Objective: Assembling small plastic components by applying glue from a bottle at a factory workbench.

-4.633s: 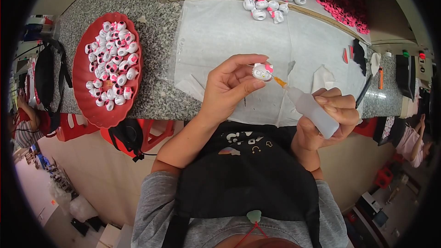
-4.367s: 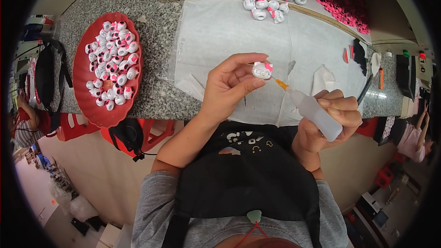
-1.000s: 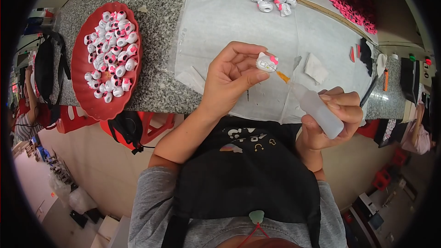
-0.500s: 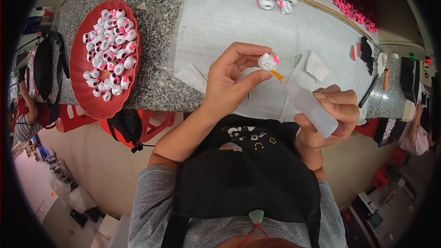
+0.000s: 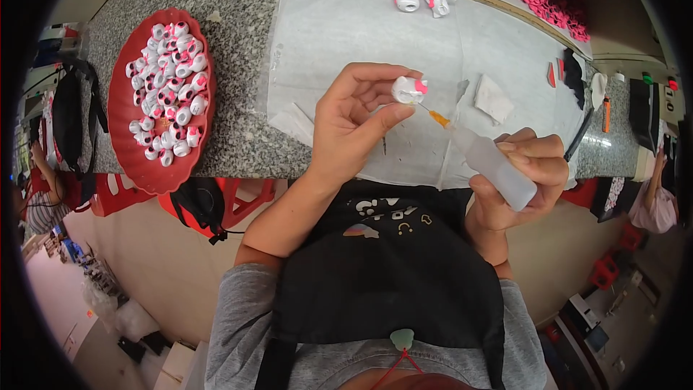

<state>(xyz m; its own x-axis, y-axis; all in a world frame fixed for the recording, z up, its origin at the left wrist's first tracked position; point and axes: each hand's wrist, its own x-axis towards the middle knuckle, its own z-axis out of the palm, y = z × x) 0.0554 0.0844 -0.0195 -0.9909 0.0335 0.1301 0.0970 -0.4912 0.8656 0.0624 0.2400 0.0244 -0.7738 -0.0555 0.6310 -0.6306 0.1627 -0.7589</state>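
Observation:
My left hand (image 5: 357,112) pinches a small white figurine head with a pink bow (image 5: 409,89) between thumb and fingers. In my right hand (image 5: 530,166) is a translucent squeeze bottle (image 5: 498,171), tilted so that its orange needle tip (image 5: 439,119) points up and left at the head. The thin needle comes close to the head's underside; whether it touches, I cannot tell. Both hands are above a white sheet (image 5: 325,36) spread over the speckled worktop.
On the left stands a red scalloped tray (image 5: 123,137) heaped with similar white and pink heads. More white heads (image 5: 408,3) lie at the far edge, beside a pile of pink pieces (image 5: 545,7). A folded white cloth (image 5: 494,100) and an orange-handled tool (image 5: 606,115) are to the right.
The head in my left hand has moved slightly left and turned, its bow now facing differently. The bottle's tip has drawn back a little, so the thin needle shows between them.

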